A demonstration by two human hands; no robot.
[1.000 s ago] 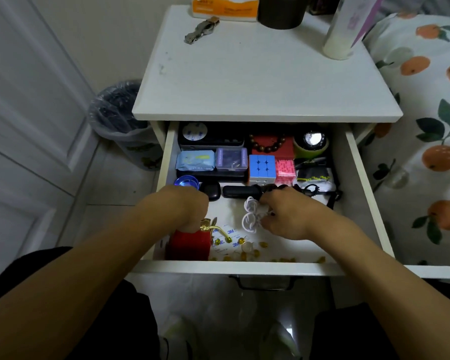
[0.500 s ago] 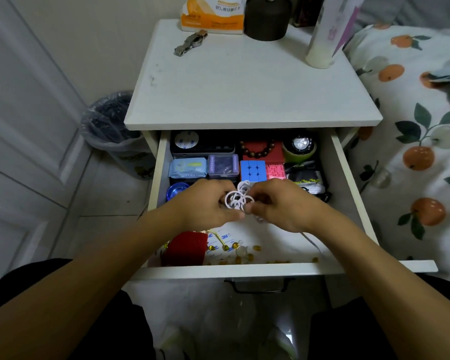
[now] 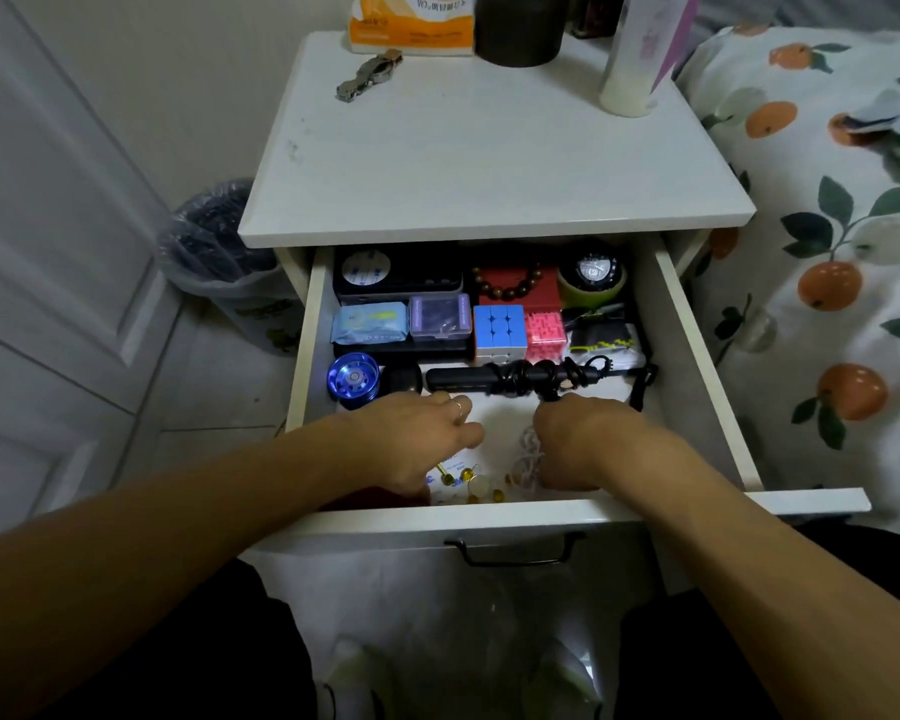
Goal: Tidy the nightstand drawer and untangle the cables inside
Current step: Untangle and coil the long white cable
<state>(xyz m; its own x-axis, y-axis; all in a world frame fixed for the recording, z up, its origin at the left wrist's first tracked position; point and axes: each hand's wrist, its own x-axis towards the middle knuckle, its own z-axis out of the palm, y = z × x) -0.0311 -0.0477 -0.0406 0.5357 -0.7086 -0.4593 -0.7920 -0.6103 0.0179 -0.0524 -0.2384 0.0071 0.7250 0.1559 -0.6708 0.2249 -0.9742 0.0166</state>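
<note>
Nearest the camera, dark trousers and pale shoes are seen on a light floor [image 3: 214,376]. Above them, the white drawer [image 3: 697,366] is pulled fully out, its black handle [image 3: 513,553] at the front. Both forearms are extended into it. The left hand [image 3: 417,439] is held palm down over the front of the drawer with a ring on one finger; whether its fingers are curled or gripping anything cannot be told. The right hand [image 3: 580,444] is held knuckles up beside a blurred white cable [image 3: 528,459], which lies coiled on the drawer floor against it; the fingers are hidden, so a grip cannot be confirmed. Small yellow beads [image 3: 468,478] are scattered between the hands.

Further in, a black cable [image 3: 536,376] is seen wound around a dark bar, with a blue round case [image 3: 353,379] at the left. Behind these, a puzzle cube [image 3: 500,330], a pink box [image 3: 545,335] and a bead bracelet [image 3: 510,285] are ranged.

On the nightstand top [image 3: 489,158] a watch [image 3: 369,74], an orange packet [image 3: 411,20] and a white bottle [image 3: 630,70] are placed. A lined bin [image 3: 219,246] stands at the left by a white door [image 3: 48,200]; patterned bedding [image 3: 827,226] is seen at the right.
</note>
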